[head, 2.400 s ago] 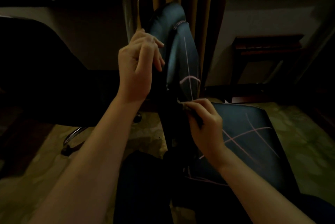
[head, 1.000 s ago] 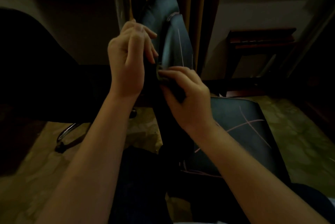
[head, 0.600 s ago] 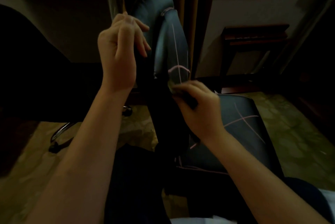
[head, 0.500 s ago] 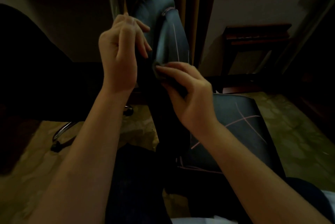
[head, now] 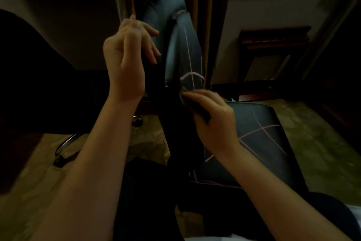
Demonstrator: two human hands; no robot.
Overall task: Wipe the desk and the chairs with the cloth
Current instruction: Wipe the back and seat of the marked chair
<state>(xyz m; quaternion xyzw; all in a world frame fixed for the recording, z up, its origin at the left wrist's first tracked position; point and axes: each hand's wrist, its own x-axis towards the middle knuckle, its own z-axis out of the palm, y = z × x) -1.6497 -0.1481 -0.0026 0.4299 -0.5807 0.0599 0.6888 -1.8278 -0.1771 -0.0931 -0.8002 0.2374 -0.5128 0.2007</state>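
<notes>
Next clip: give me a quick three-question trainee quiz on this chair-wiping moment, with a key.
1. True or false: the left hand grips the edge of the black chair backrest.
2. Which hand pinches the cloth? A) left hand B) right hand C) neither
3. Fill in: the cloth presses on the ___ part of the chair backrest, near the seat.
Key: 1 true; 2 B; 3 lower.
</notes>
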